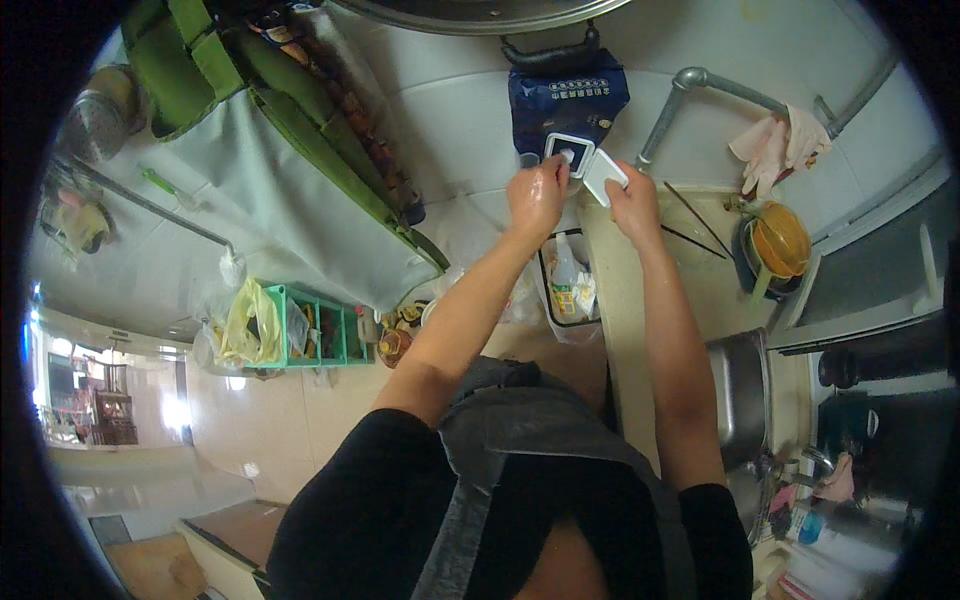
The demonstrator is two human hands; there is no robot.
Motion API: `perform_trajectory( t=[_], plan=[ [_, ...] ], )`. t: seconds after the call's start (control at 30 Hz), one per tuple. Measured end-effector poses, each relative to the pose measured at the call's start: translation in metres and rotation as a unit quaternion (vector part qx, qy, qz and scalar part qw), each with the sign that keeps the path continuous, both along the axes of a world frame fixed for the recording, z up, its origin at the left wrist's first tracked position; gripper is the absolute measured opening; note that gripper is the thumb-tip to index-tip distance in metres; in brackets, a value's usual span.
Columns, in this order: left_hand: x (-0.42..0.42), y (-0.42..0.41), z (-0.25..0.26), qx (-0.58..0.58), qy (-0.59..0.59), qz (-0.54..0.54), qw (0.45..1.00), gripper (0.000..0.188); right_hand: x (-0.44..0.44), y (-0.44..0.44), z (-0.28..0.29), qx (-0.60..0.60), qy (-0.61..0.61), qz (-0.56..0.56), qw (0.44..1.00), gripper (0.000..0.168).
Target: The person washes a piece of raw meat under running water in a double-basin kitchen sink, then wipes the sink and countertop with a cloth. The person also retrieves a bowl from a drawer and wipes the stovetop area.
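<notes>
A dark blue soft pack of wipes (566, 90) hangs against the tiled wall in front of me, bearing white writing. Its white plastic lid (602, 177) is flipped up, and my right hand (636, 206) grips that lid between thumb and fingers. At the white-framed opening (592, 152), the fingertips of my left hand (536, 196) pinch a small white tip of a wipe (568, 155). The back of my left hand looks wet. Most of the wipe is hidden inside the pack.
A large pan with a black handle (551, 57) hangs above the pack. Below stands a lined bin (545, 289) with a spray bottle (564, 281) inside. Rightward are a metal pipe (739, 90), pink gloves (780, 146), an orange strainer (782, 236) and a sink (739, 390). A green rack (319, 330) stands left.
</notes>
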State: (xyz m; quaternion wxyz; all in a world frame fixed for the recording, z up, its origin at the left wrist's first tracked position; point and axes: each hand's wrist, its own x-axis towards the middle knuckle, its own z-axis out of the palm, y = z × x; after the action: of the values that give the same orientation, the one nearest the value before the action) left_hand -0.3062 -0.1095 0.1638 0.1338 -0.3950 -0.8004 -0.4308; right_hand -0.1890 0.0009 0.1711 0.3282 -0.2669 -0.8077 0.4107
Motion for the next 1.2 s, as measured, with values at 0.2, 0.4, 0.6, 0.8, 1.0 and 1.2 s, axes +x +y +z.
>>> perform_trajectory(
  t=[0.2,0.4,0.6,0.8,1.0,1.2],
  plan=[
    [0.003,0.028,-0.002,0.013,-0.027,0.095,0.995,0.018,-0.003,0.006,-0.004,0.083,-0.002,-0.007,0.997,0.031],
    [0.003,0.044,-0.015,0.089,-0.061,0.156,0.982,0.014,-0.004,-0.002,0.008,0.080,-0.014,0.010,0.997,0.030],
    [0.008,0.042,-0.011,0.166,-0.074,0.106,0.978,0.011,-0.005,0.010,0.003,0.052,-0.010,0.025,0.998,0.031],
    [0.011,0.023,-0.017,0.190,-0.117,0.022,0.975,0.013,-0.005,0.003,0.010,0.125,-0.049,-0.040,0.990,0.030],
    [0.004,0.003,-0.022,0.205,-0.137,-0.022,0.969,0.011,-0.005,-0.021,0.031,0.129,-0.083,-0.034,0.988,0.031],
    [0.006,0.000,-0.004,0.141,-0.041,0.006,0.989,0.016,-0.010,-0.015,0.023,0.142,-0.077,-0.044,0.986,0.030]
  ],
)
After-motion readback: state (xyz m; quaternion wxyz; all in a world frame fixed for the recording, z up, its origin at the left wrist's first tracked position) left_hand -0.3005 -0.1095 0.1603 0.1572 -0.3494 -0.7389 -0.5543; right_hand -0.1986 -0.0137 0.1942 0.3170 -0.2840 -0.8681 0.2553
